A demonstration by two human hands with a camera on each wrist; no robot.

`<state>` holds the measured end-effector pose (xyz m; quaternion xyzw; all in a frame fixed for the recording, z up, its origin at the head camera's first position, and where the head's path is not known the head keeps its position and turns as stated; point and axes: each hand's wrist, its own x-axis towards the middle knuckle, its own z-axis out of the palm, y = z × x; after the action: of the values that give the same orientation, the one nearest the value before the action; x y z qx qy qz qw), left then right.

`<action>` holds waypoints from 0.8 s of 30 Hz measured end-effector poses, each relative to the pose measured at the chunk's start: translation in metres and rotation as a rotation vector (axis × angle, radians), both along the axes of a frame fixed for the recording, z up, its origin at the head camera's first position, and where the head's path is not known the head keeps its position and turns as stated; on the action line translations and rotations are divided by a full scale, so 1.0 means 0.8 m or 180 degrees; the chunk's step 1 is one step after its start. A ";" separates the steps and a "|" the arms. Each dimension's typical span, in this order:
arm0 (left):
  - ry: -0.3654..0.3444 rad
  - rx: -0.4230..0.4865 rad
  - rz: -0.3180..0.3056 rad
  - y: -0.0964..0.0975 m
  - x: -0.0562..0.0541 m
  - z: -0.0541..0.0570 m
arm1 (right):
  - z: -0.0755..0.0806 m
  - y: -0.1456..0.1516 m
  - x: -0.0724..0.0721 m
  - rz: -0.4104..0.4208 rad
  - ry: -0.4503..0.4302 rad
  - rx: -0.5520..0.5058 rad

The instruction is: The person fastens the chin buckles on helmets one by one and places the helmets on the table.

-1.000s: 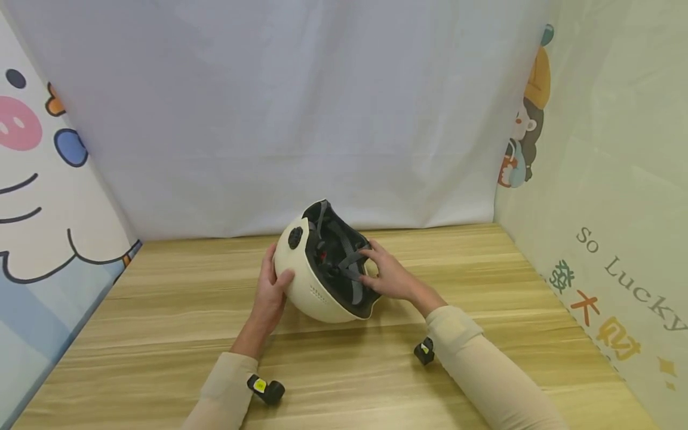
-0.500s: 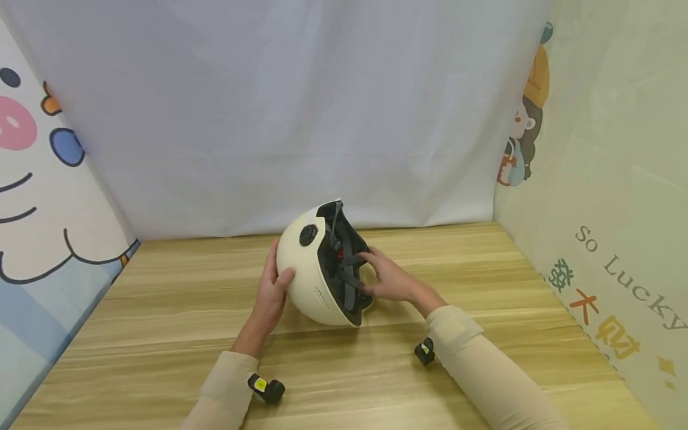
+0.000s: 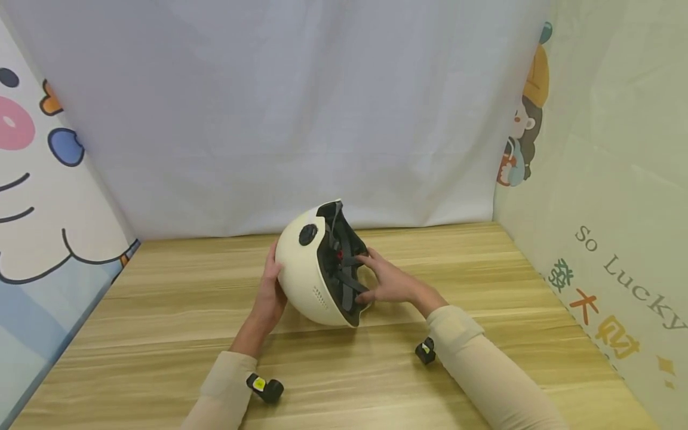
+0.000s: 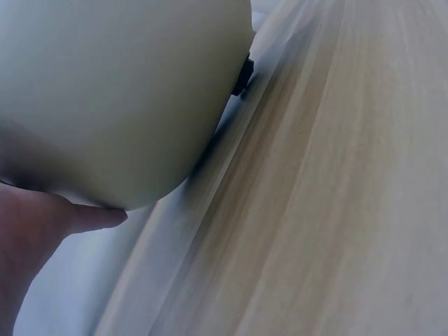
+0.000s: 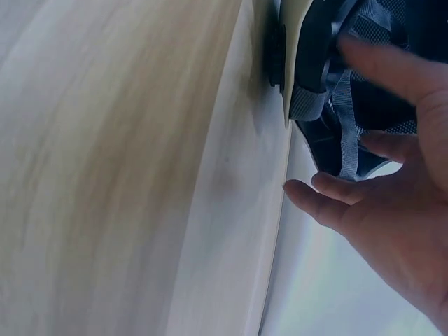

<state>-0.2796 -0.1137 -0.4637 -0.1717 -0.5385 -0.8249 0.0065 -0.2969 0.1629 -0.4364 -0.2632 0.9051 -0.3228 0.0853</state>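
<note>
In the head view, a cream helmet (image 3: pixel 301 263) lies tilted on its side at mid-table, its dark lined opening facing right. A round black knob (image 3: pixel 308 235) sits on the shell. My left hand (image 3: pixel 270 292) holds the rounded shell from the left, thumb along its edge; the other fingers are mostly hidden behind it. The left wrist view shows one finger against the smooth shell (image 4: pixel 133 77). At the opening is my right hand (image 3: pixel 391 279), fingers spread, fingertips near the grey straps (image 3: pixel 352 280). In the right wrist view, the thumb overlaps the webbing (image 5: pixel 346 126).
The wood-grain table (image 3: pixel 161 334) extends to a white curtain (image 3: pixel 301 119) at the back. Printed panels stand on the left and right, the right wall (image 3: pixel 607 197) bearing lettering. Small black devices (image 3: pixel 264 388) are strapped at both wrists.
The helmet has turned so its opening faces farther right and its knob shows more fully. My left thumb has slid back along the shell. My right hand shifted slightly at the straps.
</note>
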 end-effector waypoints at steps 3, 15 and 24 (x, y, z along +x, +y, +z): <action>0.0042 0.0015 -0.0125 -0.004 0.000 -0.002 | 0.000 0.002 0.002 0.0044 -0.0105 -0.0050; 0.0040 -0.0314 -0.0159 -0.006 0.004 -0.010 | -0.012 0.000 0.001 0.0123 -0.0213 -0.0121; 0.0033 -0.0146 -0.0194 -0.001 0.003 -0.011 | -0.017 -0.002 -0.001 0.0166 -0.0145 -0.0145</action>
<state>-0.2771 -0.1146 -0.4723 -0.1924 -0.5517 -0.8113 -0.0198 -0.2975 0.1615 -0.4502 -0.2811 0.8882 -0.3468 0.1082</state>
